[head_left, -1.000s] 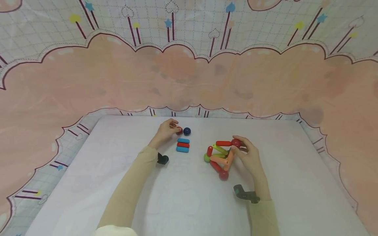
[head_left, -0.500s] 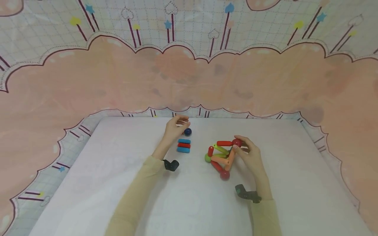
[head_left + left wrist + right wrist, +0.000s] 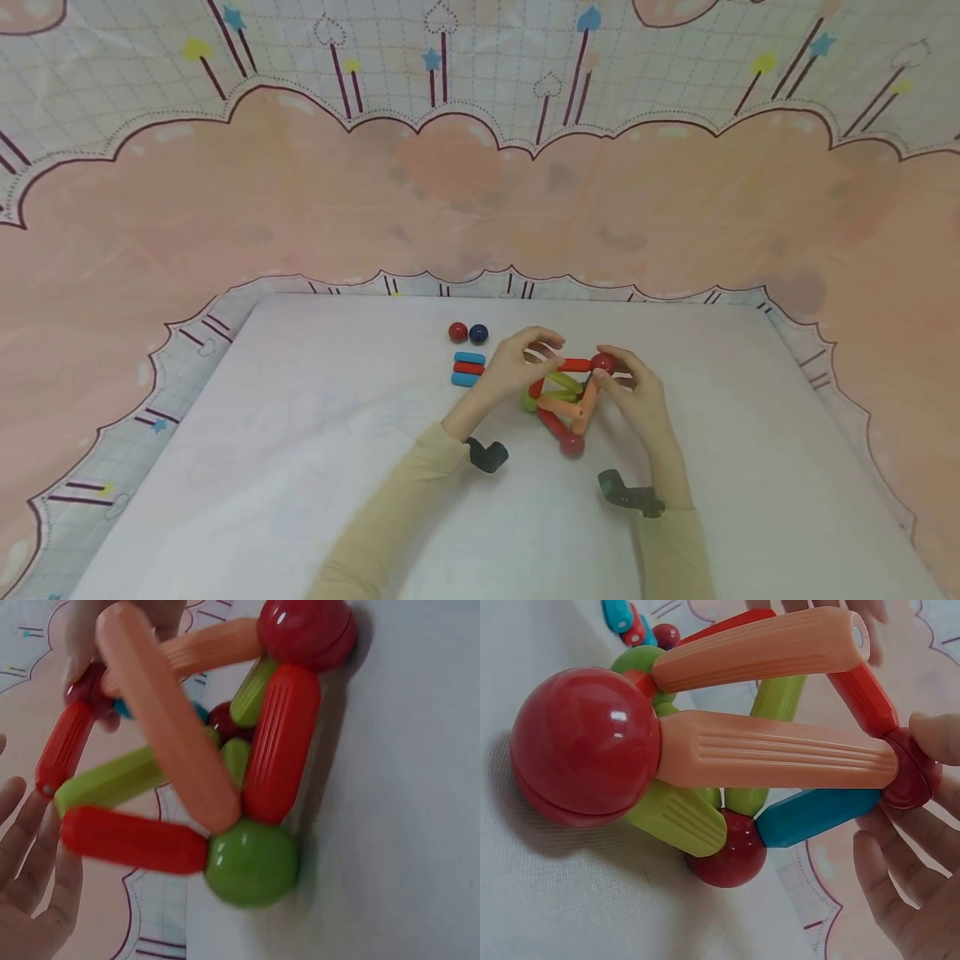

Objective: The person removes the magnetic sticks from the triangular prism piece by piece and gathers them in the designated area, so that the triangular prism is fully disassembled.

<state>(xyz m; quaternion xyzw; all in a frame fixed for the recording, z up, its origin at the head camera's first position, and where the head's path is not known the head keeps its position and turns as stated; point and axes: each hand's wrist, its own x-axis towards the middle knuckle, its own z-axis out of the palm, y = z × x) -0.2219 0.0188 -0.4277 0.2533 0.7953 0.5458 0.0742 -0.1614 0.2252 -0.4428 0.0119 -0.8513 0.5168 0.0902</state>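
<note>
My right hand (image 3: 637, 396) pinches a red ball (image 3: 603, 363) at the raised corner of a frame built of balls and ribbed rods. From that ball run a red rod (image 3: 576, 365), an orange rod (image 3: 780, 751) and a blue rod (image 3: 821, 816). My left hand (image 3: 517, 367) is at the red rod's free end, its fingers loosely bent; in the left wrist view the fingertips lie beside that end, and contact is hard to tell. A green ball (image 3: 252, 862) and a red ball (image 3: 585, 742) form lower corners on the table. Another orange rod (image 3: 169, 720) slants up from the green ball.
Left of the frame, a loose red ball (image 3: 458, 332) and a dark blue ball (image 3: 478, 334) lie side by side. Below them are two blue rods and a red rod (image 3: 469, 368) in a stack of rows. A patterned cloth (image 3: 480, 208) hangs behind the white table (image 3: 300, 467).
My left hand has left the loose red ball, which stays beside the blue one, and moved right to the frame's upper red rod. My right hand keeps its grip in place.
</note>
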